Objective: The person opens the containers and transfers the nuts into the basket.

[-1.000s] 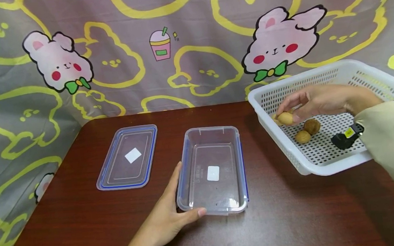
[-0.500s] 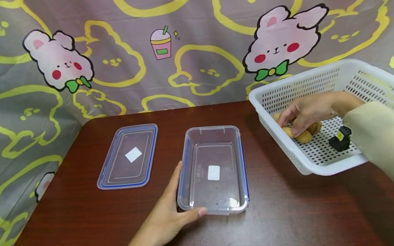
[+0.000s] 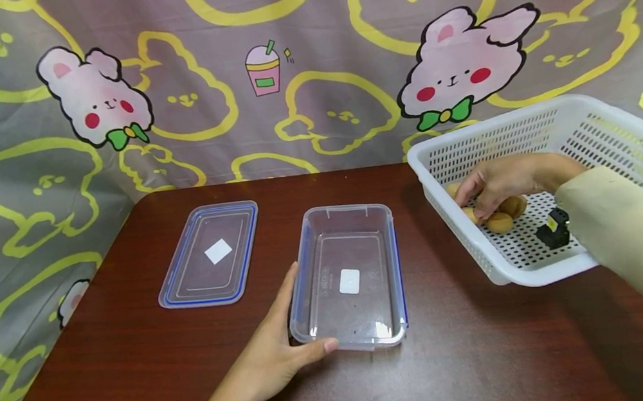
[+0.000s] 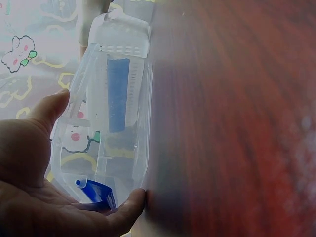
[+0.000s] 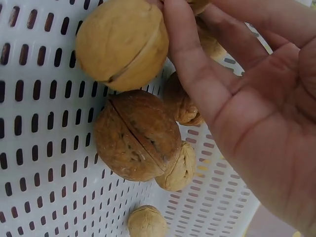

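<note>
My left hand (image 3: 272, 347) grips the near left corner of a clear plastic food container (image 3: 348, 269), its thumb on the near rim. In the left wrist view a blue clip (image 4: 98, 192) shows beside those fingers. My right hand (image 3: 497, 183) reaches down into a white perforated basket (image 3: 496, 261) among several walnuts. Its thumb and fingers pinch a pale walnut (image 3: 470, 214) by the basket's left wall; the fingertips are partly hidden. In the right wrist view a darker brown walnut (image 5: 138, 136) and a small pale walnut (image 5: 147, 222) lie below the hand.
A clear lid (image 3: 210, 256) with a blue seal lies flat on the brown table (image 3: 111, 369), left of the container. A small black block (image 3: 553, 230) shows by the right cuff. A patterned curtain (image 3: 330, 51) hangs behind the table.
My right hand has gone lower into the basket, bringing a pale walnut down beside the others. The left hand and the container have stayed in place.
</note>
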A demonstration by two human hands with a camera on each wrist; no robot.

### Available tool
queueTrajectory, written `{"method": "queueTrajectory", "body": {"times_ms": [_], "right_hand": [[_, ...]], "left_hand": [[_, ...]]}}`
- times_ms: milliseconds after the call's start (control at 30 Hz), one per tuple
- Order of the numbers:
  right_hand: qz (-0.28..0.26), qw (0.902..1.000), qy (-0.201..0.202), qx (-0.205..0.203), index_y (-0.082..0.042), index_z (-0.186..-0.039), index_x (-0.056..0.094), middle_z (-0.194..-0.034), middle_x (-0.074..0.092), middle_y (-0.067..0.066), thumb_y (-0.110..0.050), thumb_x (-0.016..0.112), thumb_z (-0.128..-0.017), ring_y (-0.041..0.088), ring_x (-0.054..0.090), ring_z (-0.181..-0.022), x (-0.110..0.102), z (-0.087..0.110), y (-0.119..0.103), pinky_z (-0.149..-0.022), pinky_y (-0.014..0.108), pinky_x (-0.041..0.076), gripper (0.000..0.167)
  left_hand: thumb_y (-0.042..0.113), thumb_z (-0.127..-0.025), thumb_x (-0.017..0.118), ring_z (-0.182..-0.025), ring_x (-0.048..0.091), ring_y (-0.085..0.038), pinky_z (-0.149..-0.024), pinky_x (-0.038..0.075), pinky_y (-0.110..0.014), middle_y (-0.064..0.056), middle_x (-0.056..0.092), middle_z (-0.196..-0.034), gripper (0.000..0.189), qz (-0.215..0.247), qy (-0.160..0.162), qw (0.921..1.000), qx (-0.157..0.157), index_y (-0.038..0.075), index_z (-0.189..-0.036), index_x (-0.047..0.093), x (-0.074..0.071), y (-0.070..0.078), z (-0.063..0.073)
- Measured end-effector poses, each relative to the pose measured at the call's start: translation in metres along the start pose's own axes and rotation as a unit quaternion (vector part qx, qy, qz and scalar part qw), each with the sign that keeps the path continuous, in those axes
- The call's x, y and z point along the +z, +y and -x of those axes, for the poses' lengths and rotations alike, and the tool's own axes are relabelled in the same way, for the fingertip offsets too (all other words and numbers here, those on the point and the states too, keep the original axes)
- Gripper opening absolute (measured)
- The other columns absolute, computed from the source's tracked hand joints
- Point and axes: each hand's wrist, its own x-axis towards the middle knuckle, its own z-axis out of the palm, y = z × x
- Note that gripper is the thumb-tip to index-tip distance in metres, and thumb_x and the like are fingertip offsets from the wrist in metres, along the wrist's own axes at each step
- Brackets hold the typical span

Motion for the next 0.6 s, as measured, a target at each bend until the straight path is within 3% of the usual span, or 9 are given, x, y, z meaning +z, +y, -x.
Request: {"method": "queueTrajectory", "body": {"times_ms": [200, 467, 600], "right_hand": [[0.021, 0.9994, 0.026, 0.003, 0.003, -0.13, 0.071, -0.116, 0.074, 0.005, 0.001, 0.068, -0.094, 0.019, 0.072, -0.098, 0.0003, -0.0028, -0.0002, -0.095, 0.036, 0.06, 0.036], [0.03, 0.999, 0.034, 0.004, 0.007, -0.131, 0.068, -0.124, 0.074, 0.01, 0.005, 0.066, -0.095, 0.018, 0.074, -0.097, -0.0036, -0.003, 0.0008, -0.094, 0.04, 0.061, 0.036], [0.034, 0.9987, 0.038, 0.008, 0.003, -0.131, 0.07, -0.131, 0.072, 0.011, 0.002, 0.066, -0.097, 0.021, 0.074, -0.101, -0.0059, -0.0002, 0.0002, -0.095, 0.041, 0.061, 0.035]], "left_hand": [[0.03, -0.081, 0.092, -0.152, 0.037, -0.03, -0.126, 0.024, -0.057, -0.002, 0.02, -0.175, 0.124, -0.003, 0.001, 1.0, -0.001, 0.038, -0.169, 0.005, 0.0003, 0.0002, -0.0001], [0.031, -0.081, 0.092, -0.153, 0.036, -0.03, -0.126, 0.024, -0.058, -0.002, 0.018, -0.175, 0.124, -0.008, 0.002, 1.0, -0.004, 0.037, -0.169, 0.005, 0.0, 0.0006, -0.0002], [0.031, -0.081, 0.092, -0.153, 0.037, -0.03, -0.126, 0.024, -0.058, -0.002, 0.019, -0.175, 0.124, -0.009, 0.003, 0.9999, -0.005, 0.036, -0.169, 0.005, -0.0003, 0.0005, -0.0003]]}}
